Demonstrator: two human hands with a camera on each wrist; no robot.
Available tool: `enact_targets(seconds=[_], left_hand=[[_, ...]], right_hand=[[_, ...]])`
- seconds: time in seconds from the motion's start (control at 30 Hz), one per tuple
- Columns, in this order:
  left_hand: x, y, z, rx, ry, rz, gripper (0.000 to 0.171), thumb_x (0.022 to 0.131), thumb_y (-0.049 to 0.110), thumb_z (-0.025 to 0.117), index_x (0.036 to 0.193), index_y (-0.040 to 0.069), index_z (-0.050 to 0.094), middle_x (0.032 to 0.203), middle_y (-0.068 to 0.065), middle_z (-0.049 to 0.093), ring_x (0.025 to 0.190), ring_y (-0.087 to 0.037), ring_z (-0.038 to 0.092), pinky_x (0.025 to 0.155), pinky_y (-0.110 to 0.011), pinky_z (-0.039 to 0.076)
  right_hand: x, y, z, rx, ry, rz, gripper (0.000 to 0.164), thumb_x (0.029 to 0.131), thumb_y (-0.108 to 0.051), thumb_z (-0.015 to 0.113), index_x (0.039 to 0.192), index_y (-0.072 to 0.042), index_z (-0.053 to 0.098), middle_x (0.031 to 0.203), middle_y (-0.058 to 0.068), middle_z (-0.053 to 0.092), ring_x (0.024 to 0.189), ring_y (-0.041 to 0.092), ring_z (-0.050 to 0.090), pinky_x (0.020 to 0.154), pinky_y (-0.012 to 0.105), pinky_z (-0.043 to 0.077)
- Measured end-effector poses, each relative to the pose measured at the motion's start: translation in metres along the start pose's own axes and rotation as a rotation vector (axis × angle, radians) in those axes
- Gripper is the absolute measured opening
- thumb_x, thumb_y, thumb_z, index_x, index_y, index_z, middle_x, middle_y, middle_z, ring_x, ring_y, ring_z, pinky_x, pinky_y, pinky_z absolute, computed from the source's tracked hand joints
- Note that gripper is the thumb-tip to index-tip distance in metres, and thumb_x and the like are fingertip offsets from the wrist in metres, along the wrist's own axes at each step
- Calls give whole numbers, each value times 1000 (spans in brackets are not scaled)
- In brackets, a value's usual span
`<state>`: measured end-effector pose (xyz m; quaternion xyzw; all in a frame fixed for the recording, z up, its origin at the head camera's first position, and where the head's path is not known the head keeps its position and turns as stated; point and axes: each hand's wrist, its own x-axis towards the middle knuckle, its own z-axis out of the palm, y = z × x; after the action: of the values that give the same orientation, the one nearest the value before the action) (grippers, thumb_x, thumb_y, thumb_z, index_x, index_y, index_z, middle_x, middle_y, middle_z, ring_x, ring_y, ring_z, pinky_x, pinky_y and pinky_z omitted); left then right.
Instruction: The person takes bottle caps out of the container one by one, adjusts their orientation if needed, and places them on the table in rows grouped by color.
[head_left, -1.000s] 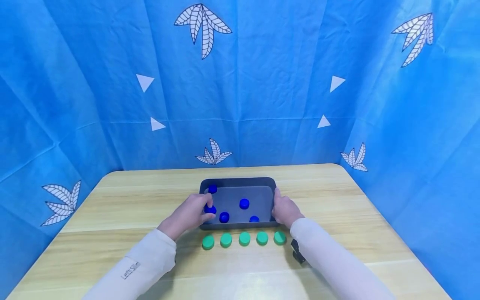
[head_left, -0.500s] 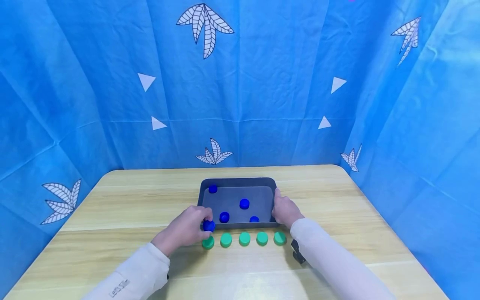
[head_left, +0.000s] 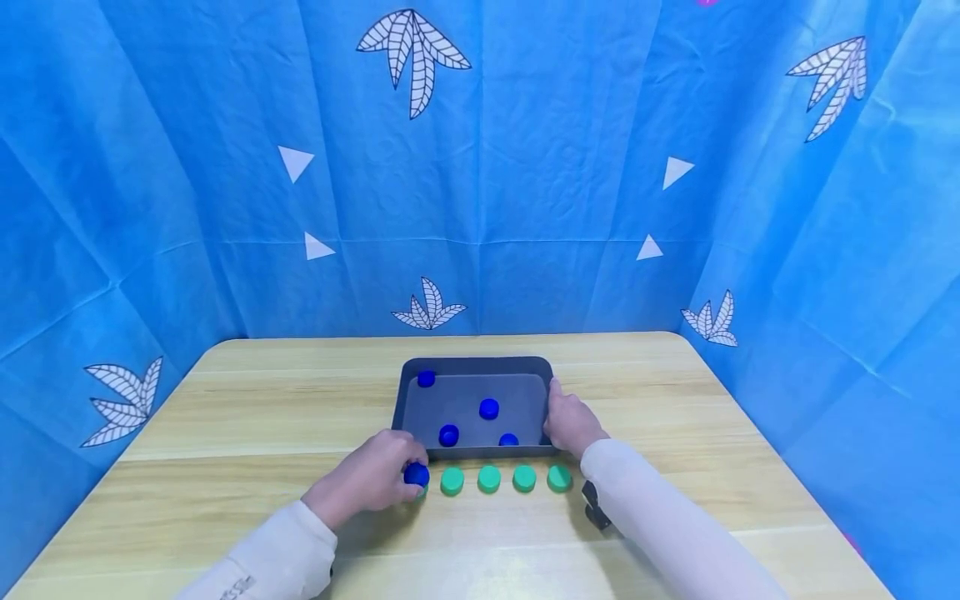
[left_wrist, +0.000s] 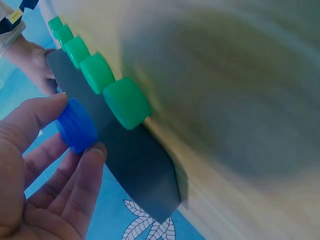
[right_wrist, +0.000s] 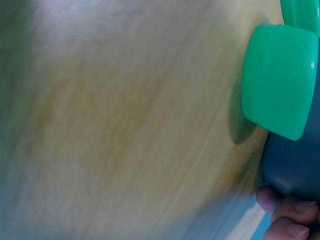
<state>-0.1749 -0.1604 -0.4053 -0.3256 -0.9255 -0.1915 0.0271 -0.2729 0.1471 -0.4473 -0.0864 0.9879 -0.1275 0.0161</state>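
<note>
My left hand (head_left: 369,473) pinches a blue bottle cap (head_left: 416,475) between thumb and fingertips. That cap is held above the leftmost green bottle cap (left_wrist: 127,102); a gap shows between the two in the left wrist view. Several green caps (head_left: 489,478) stand in a row along the front of a dark grey tray (head_left: 480,452). With its fingers at the tray's right end, my right hand (head_left: 572,423) grips the wall there. Inside the tray lie several more blue caps (head_left: 489,408), spread apart; one shows its hollow side up.
The pale wooden table (head_left: 285,400) spreads around the tray. Blue cloth (head_left: 480,167) printed with leaves and triangles hangs behind it and at both sides. A small black device (head_left: 596,506) sits under the right wrist.
My left hand took a blue cap from the tray's left end, lifted it over the front wall and brought it down above the leftmost green cap. My right hand stays on the tray.
</note>
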Motion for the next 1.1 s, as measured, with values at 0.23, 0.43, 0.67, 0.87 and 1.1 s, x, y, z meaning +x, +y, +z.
enact_targets(seconds=[0.23, 0.43, 0.67, 0.87, 1.1], left_hand=[[-5, 1, 5, -2, -22, 13, 20, 70, 14, 84, 81, 9, 67, 76, 5, 59, 66, -5, 50, 56, -21, 44], [-9, 2, 8, 18, -68, 15, 20, 69, 15, 84, 75, 13, 65, 71, 9, 55, 64, -4, 47, 55, -21, 42], [-11, 4, 10, 59, -45, 67, 23, 64, 16, 87, 75, 13, 67, 73, 8, 57, 68, -5, 48, 59, -24, 44], [-12, 7, 10, 63, -71, 69, 22, 64, 18, 87, 74, 14, 68, 72, 9, 58, 69, -5, 49, 62, -24, 46], [-16, 10, 12, 36, -141, 41, 23, 65, 20, 88, 72, 16, 67, 70, 13, 57, 67, -4, 47, 60, -23, 44]], right_hand=[[1, -2, -1, 9, -16, 10, 78, 86, -5, 64, 147, 10, 18, 68, 12, 56, 58, 20, 55, 58, 35, 50], [1, -2, -1, -10, -9, 1, 76, 87, -6, 64, 147, 11, 19, 70, 14, 57, 60, 20, 56, 61, 35, 51], [-2, -1, -2, -12, -2, 0, 75, 86, -5, 62, 146, 11, 20, 69, 14, 56, 59, 21, 56, 59, 36, 51], [-4, -3, -4, -2, -3, -1, 74, 86, -4, 61, 146, 12, 20, 68, 14, 56, 59, 21, 56, 59, 36, 50], [-3, -3, -3, 8, -14, 8, 76, 86, -4, 61, 147, 11, 18, 69, 14, 56, 60, 21, 56, 59, 36, 50]])
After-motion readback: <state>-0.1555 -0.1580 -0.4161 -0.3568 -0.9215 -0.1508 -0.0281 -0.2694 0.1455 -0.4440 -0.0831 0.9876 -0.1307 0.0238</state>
